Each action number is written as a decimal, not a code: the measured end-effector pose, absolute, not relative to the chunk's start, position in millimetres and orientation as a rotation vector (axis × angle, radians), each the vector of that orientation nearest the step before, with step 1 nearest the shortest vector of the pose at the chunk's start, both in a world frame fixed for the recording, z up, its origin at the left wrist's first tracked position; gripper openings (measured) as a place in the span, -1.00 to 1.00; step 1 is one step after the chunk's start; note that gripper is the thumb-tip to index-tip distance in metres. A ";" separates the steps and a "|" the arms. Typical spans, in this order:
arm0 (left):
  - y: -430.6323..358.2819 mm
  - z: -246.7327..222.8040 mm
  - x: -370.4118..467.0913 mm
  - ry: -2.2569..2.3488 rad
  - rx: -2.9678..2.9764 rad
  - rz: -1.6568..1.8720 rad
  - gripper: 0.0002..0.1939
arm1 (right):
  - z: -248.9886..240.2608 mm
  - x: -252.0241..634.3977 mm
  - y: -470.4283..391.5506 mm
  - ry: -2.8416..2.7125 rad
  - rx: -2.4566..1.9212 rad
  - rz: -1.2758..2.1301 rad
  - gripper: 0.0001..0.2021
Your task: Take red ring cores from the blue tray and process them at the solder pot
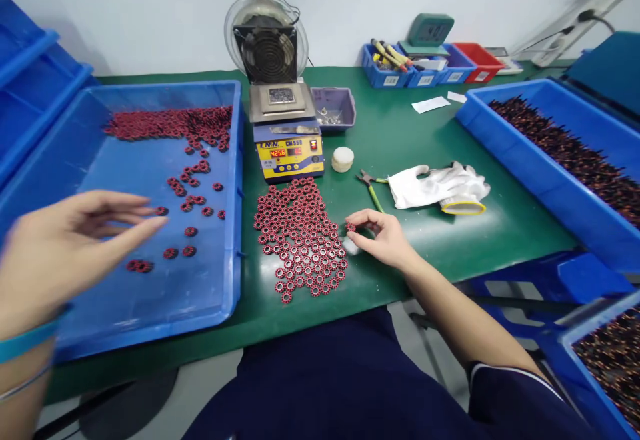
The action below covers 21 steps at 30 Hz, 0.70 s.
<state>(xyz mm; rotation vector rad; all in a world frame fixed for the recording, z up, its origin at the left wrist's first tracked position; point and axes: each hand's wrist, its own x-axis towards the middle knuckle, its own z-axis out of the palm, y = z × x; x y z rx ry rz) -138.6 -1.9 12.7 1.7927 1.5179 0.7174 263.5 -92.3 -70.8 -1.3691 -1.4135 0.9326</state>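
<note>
Many small red and black rings (300,233) lie flat in a dense patch on the green table (400,143). At the right edge of this patch, my right hand (377,237) pinches one red ring (351,227) between thumb and fingertips. Above the large blue tray (233,227) on the left, my left hand (95,237) is slightly blurred, its thumb and fingers apart with nothing between them. Loose rings (190,231) are scattered in that tray, with a heap of them (170,123) at its far side. A small whitish piece (351,247) lies under my right hand.
A yellow and blue soldering unit (290,157) stands behind the patch, a fume fan (267,53) above it. Nearby are a grey bin (345,110), a round white pad (343,159), green-handled cutters (373,193) and white gloves (430,187). A blue bin (550,193) of dark parts stands right.
</note>
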 end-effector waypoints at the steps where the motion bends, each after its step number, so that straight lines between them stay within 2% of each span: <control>1: -9.7 20.3 -106.8 1.520 1.881 0.723 -0.71 | -64.8 258.0 -91.3 -1.327 -1.337 1.031 -0.80; 4: -23.2 26.6 -20.7 1.077 1.989 0.566 -0.58 | -45.2 235.5 -84.5 -1.193 -1.234 1.238 -0.76; 7: -20.2 13.8 25.0 0.899 2.006 0.522 -0.50 | -33.0 212.6 -75.1 -1.152 -1.129 1.317 -0.75; 13: -14.4 -12.9 28.8 0.891 1.979 0.606 -0.46 | -41.2 189.7 -65.0 -1.141 -0.980 1.386 -0.68; 21: -18.8 -13.7 28.3 0.696 2.135 0.714 -0.53 | -42.5 189.9 -66.7 -1.056 -0.926 1.561 -0.74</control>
